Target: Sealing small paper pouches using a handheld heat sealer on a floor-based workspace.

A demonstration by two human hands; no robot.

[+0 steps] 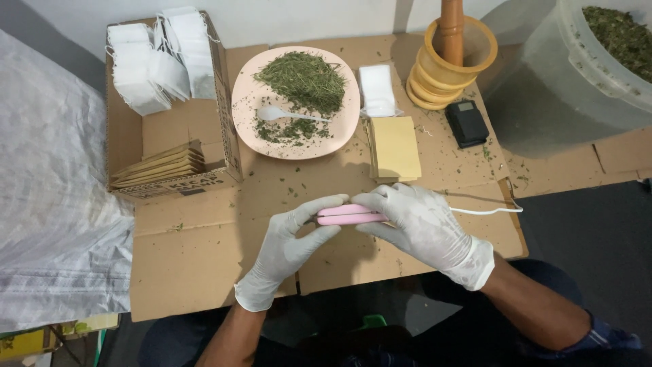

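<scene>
Both my hands wear white gloves. My right hand (424,228) grips a small pink sealing tool (346,215) with a white cord (485,211) trailing to the right. My left hand (288,248) touches the tool's left end with thumb and fingers. Beyond them lies a pink plate (248,126) with dried green herb (302,80) and a white plastic spoon (285,114). A stack of tan envelopes (395,146) and white filter bags (377,88) lie right of the plate.
A cardboard box (221,102) at the left holds white bags and tan envelopes. A wooden mortar with pestle (451,58), a small black scale (466,123), and a big plastic tub of herb (584,68) stand at the right. Flattened cardboard (204,245) covers the work surface; a white sack (54,204) lies left.
</scene>
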